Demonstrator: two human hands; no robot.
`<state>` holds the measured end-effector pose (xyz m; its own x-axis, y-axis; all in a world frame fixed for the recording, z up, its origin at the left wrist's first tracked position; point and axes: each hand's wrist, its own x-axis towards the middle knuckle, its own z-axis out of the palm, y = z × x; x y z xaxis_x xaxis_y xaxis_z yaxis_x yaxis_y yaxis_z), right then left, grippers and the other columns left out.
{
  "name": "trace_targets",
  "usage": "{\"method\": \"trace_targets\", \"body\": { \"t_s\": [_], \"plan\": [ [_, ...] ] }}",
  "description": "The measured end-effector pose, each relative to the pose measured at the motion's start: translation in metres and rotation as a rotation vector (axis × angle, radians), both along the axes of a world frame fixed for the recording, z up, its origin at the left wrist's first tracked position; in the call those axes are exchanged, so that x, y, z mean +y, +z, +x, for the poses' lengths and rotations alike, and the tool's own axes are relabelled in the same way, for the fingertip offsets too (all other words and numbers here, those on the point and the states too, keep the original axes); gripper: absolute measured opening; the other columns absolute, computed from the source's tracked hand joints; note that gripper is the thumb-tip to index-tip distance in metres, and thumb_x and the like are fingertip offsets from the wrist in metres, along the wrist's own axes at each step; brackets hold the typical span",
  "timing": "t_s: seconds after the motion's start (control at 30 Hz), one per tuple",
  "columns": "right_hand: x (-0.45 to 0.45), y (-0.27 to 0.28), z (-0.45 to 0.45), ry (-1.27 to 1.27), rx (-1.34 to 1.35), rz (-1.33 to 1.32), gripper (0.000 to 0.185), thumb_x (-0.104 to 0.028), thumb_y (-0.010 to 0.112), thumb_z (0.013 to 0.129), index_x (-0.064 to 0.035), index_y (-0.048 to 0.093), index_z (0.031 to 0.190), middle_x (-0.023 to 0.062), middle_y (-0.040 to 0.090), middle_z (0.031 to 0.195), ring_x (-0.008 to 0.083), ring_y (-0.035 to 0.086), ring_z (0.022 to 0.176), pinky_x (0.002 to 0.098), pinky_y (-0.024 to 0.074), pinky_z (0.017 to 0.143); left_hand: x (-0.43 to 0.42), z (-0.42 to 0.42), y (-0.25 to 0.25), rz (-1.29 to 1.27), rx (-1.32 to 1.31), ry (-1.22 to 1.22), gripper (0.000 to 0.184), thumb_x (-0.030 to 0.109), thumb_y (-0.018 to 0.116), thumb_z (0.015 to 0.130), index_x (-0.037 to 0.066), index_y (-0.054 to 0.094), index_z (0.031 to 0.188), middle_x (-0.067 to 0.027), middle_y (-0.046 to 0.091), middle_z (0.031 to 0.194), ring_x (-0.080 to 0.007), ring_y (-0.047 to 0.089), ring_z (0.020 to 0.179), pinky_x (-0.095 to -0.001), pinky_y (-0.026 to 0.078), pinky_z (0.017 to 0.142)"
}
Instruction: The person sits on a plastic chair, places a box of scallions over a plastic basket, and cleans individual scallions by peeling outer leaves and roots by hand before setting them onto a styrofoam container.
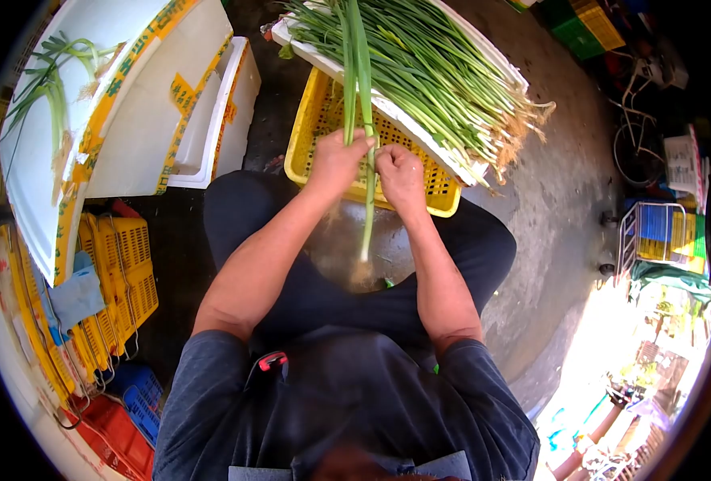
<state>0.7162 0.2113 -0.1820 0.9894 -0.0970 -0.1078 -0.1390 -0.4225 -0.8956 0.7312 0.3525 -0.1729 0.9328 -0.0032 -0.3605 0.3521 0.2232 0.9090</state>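
A long stalk of what looks like green garlic [369, 200] hangs upright in front of me, its leaves up and its pale, rooted end down between my knees. Wrapped round it at mid-length is my left hand [339, 164], closed. My right hand [401, 175] is closed in a pinch right beside the stalk; whatever its fingertips grip is too small to make out. Behind my hands is a yellow plastic basket [301, 152]. A white foam tray [403, 120] rests across it, heaped with more green garlic [427, 72], roots toward the right.
At left, a tilted white foam lid [143, 96] bears a few stalks [57, 96] near a foam box [239, 112]. Yellow crates [127, 256], a blue crate [140, 393] and a red crate [111, 433] stand lower left. A metal cart [652, 228] stands on the right.
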Motion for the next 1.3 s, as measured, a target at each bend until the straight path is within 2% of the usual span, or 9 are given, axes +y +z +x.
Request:
{"method": "trace_targets", "body": {
  "t_s": [0.07,0.27,0.37,0.67,0.87,0.97,1.07,1.17,1.3],
  "plan": [
    [0.001,-0.001,0.0,-0.009,-0.008,0.008,0.024,-0.017,0.059,0.091,0.0041,0.068,0.085,0.0164,0.065,0.07,0.0219,0.062,0.062,0.0383,0.0502,0.062,-0.001,0.0,0.003,-0.061,0.015,-0.001,0.016,0.016,0.072,0.091,0.003,0.067,0.099,0.0027,0.057,0.067,-0.004,0.042,0.046,-0.0219,0.032,0.041],
    [-0.001,-0.005,0.002,-0.074,0.127,0.216,0.024,-0.016,0.057,0.092,0.004,0.068,0.086,0.0105,0.063,0.068,0.0166,0.057,0.061,0.0342,0.0476,0.057,-0.001,0.002,0.0,-0.105,0.033,-0.008,0.018,0.015,0.07,0.092,0.002,0.063,0.102,-0.0002,0.06,0.073,-0.0058,0.044,0.046,-0.0226,0.036,0.041],
    [0.003,0.003,-0.001,-0.16,0.147,0.4,0.016,-0.011,0.055,0.092,-0.0027,0.061,0.079,0.0005,0.057,0.066,0.0082,0.047,0.055,0.0236,0.0384,0.052,0.0,0.003,-0.003,-0.131,0.019,-0.035,0.018,0.016,0.069,0.093,0.002,0.062,0.102,0.0001,0.058,0.072,-0.0065,0.044,0.047,-0.0232,0.037,0.041],
    [-0.001,0.0,-0.003,-0.082,0.15,0.391,0.015,-0.01,0.058,0.091,0.0,0.065,0.082,0.0004,0.059,0.067,0.0072,0.049,0.058,0.0225,0.0393,0.055,0.002,0.005,-0.007,-0.137,0.011,-0.039,0.018,0.017,0.069,0.093,0.002,0.062,0.101,0.0011,0.054,0.068,-0.007,0.043,0.046,-0.0243,0.037,0.042],
    [-0.004,-0.005,-0.002,-0.07,0.129,0.357,0.016,-0.01,0.058,0.091,0.001,0.068,0.083,0.0004,0.06,0.069,0.0069,0.051,0.059,0.022,0.0408,0.056,0.003,0.005,-0.008,-0.1,0.022,-0.068,0.018,0.017,0.07,0.093,0.002,0.063,0.1,0.0003,0.057,0.069,-0.0075,0.047,0.048,-0.024,0.041,0.044],
    [-0.008,-0.005,-0.001,-0.001,0.158,0.275,0.026,-0.017,0.055,0.091,0.0038,0.07,0.088,0.0082,0.066,0.077,0.015,0.06,0.071,0.0316,0.05,0.068,0.0,0.004,-0.006,-0.172,0.055,-0.029,0.018,0.017,0.07,0.092,0.002,0.063,0.1,-0.0005,0.058,0.07,-0.0083,0.049,0.05,-0.0244,0.045,0.047],
    [-0.006,-0.002,-0.002,0.021,0.161,0.252,0.025,-0.015,0.054,0.092,0.004,0.069,0.085,0.0083,0.065,0.076,0.015,0.059,0.07,0.0321,0.0497,0.068,0.001,0.003,-0.004,-0.165,0.052,-0.047,0.019,0.016,0.072,0.091,0.002,0.062,0.098,-0.0011,0.059,0.071,-0.0091,0.05,0.051,-0.0251,0.047,0.048],
    [0.002,0.0,-0.005,-0.022,0.09,0.35,0.018,-0.009,0.056,0.091,0.0014,0.065,0.08,0.0015,0.061,0.068,0.0076,0.052,0.059,0.0235,0.0413,0.056,0.001,0.004,-0.004,-0.119,0.042,-0.043,0.019,0.014,0.074,0.089,0.003,0.061,0.095,-0.0007,0.059,0.07,-0.0089,0.05,0.051,-0.0246,0.045,0.047],
    [-0.001,-0.012,-0.004,-0.011,0.084,0.29,0.018,-0.01,0.056,0.091,0.0009,0.065,0.079,0.0014,0.06,0.067,0.0078,0.051,0.058,0.024,0.0406,0.055,0.003,0.005,-0.006,-0.095,0.072,-0.054,0.018,0.012,0.076,0.087,0.003,0.06,0.093,0.0001,0.058,0.069,-0.008,0.049,0.05,-0.0242,0.04,0.044]
  ]
}}
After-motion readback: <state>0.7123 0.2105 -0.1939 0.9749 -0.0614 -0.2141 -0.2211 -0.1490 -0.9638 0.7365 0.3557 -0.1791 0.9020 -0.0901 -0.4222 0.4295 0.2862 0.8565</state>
